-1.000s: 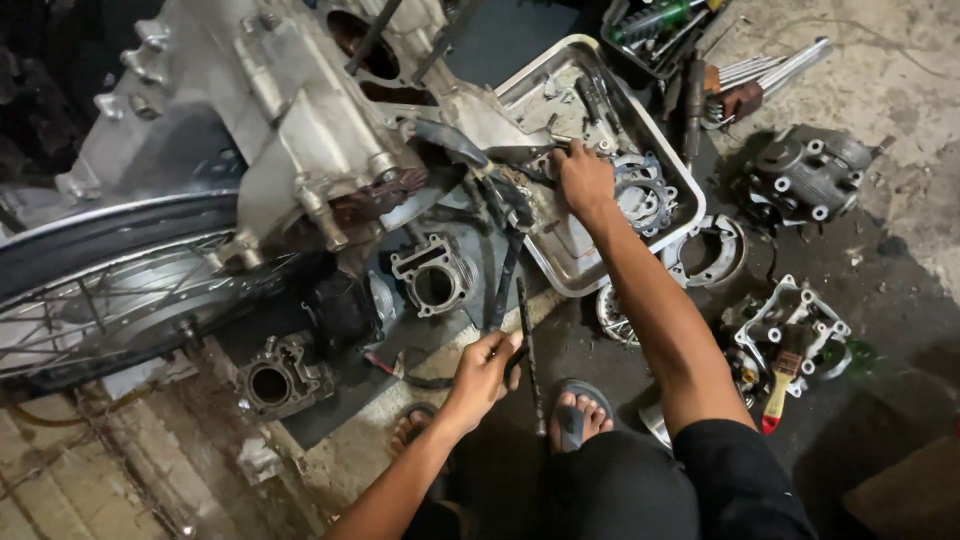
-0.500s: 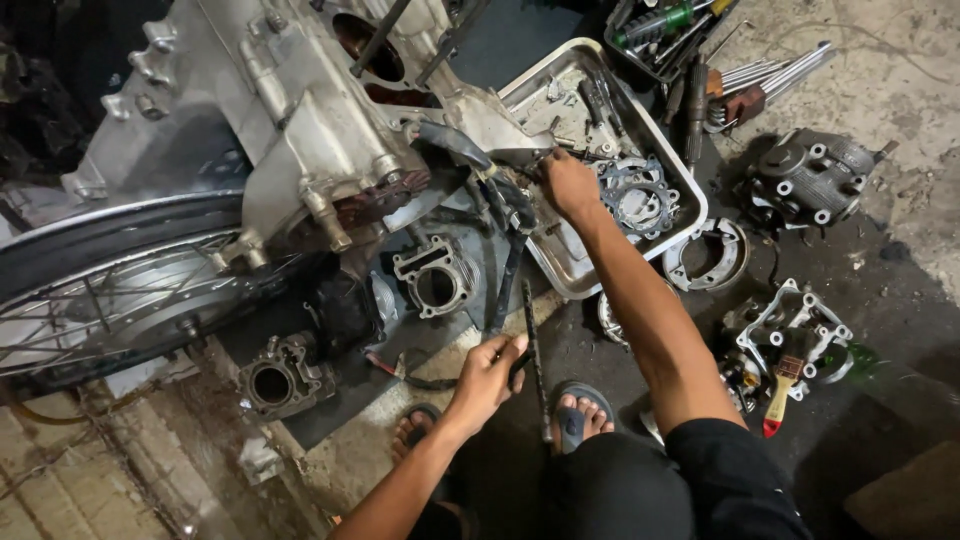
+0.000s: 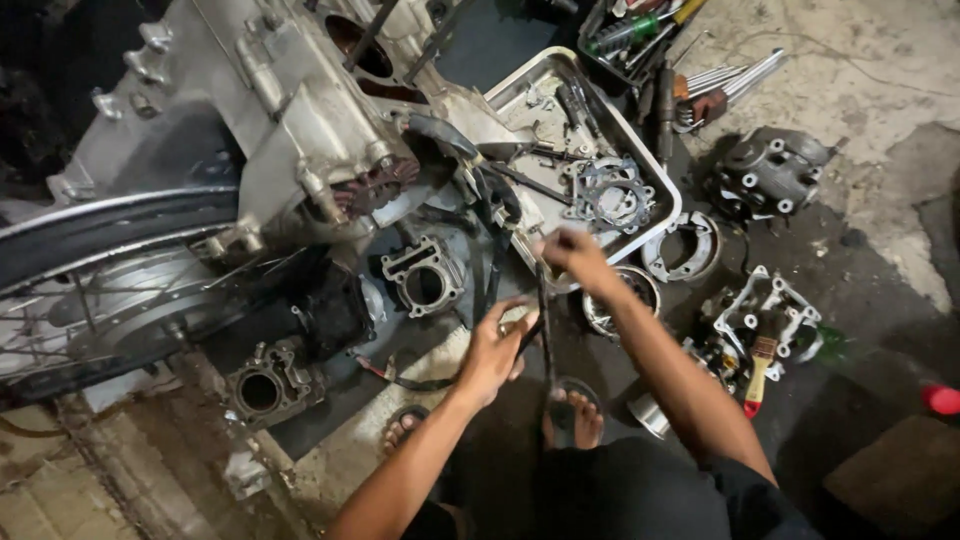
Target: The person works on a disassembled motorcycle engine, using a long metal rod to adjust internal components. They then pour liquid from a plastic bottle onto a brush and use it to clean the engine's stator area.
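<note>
- Right hand (image 3: 572,250) pinched shut on top end of a thin dark rod (image 3: 545,330), just by the metal tray (image 3: 655,170) rim
- Left hand (image 3: 497,345) curled round the rod's middle
- Rod runs near-vertical – lower end lost against dark floor w/ the sandalled foot (image 3: 575,415)
- Fingertips hard to make out

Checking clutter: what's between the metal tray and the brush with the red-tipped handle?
Head view: between the metal tray and the brush lie a curved brake shoe and a pale bracket-like casting.

A long, thin, dark chain (image 3: 545,320) hangs nearly upright, stretched straight between two hands. Its top end is pinched high, its middle gripped lower, above the dark oily floor.
</note>
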